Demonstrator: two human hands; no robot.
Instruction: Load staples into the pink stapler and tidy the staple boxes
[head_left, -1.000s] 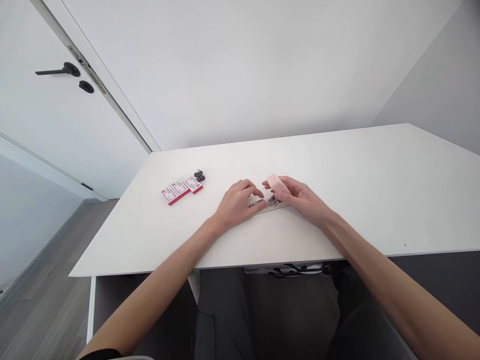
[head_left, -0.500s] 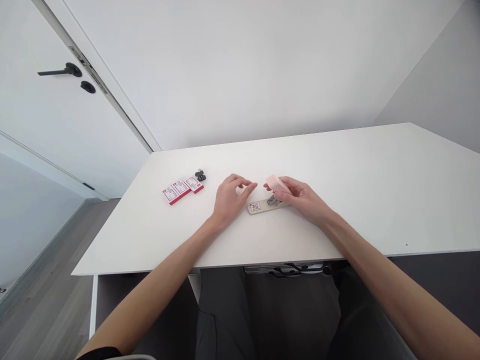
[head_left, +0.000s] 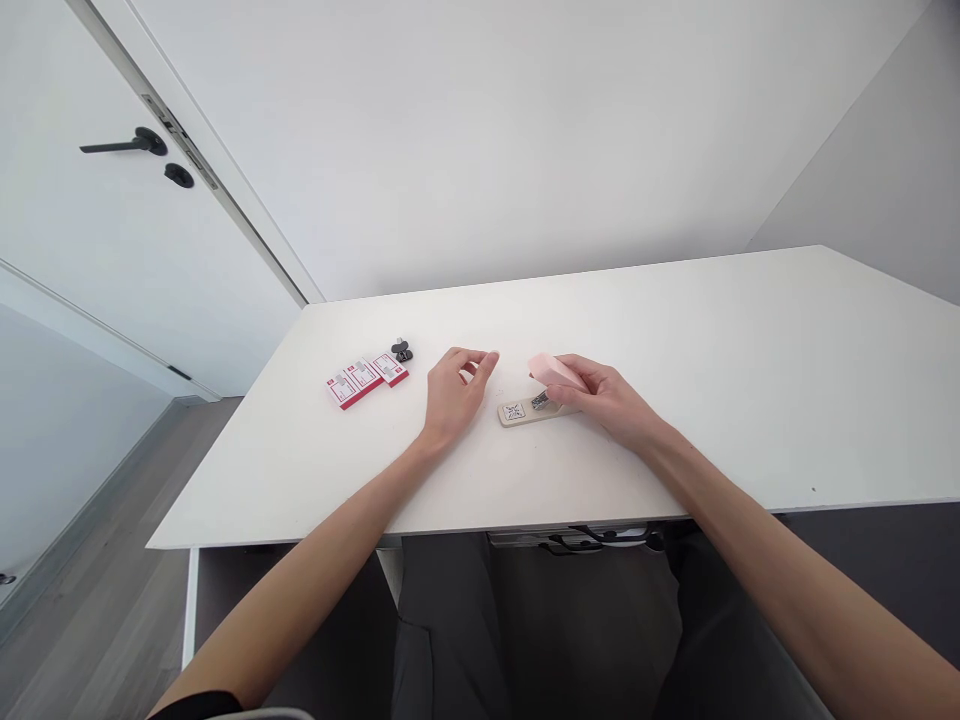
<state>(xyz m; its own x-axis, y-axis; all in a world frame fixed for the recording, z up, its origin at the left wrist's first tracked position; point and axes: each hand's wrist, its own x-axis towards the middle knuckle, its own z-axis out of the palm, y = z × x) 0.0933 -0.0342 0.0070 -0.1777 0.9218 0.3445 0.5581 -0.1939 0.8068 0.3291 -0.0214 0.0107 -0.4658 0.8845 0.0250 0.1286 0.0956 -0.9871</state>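
A stapler point(head_left: 556, 372) with a pink top and a beige base lies on the white table, and its base carries a square printed code label. My right hand point(head_left: 604, 398) is closed around its rear part, thumb on the near side. The pink top is raised off the base, and a metal part shows between them. To the left of the stapler, apart from it, my left hand point(head_left: 459, 392) is held just over the table with thumb and forefinger pinched together. Whether anything small sits in that pinch cannot be made out.
Several red-and-white small boxes point(head_left: 365, 380) lie in a row at the table's left. Black clips point(head_left: 403, 350) rest just behind them. The white table point(head_left: 720, 360) stands against a wall, with a door and its black handle point(head_left: 126, 143) at the left.
My left hand has drawn back a little to the left, away from the stapler, its fingers still pinched. The stapler's pink top has tipped slightly lower in my right hand.
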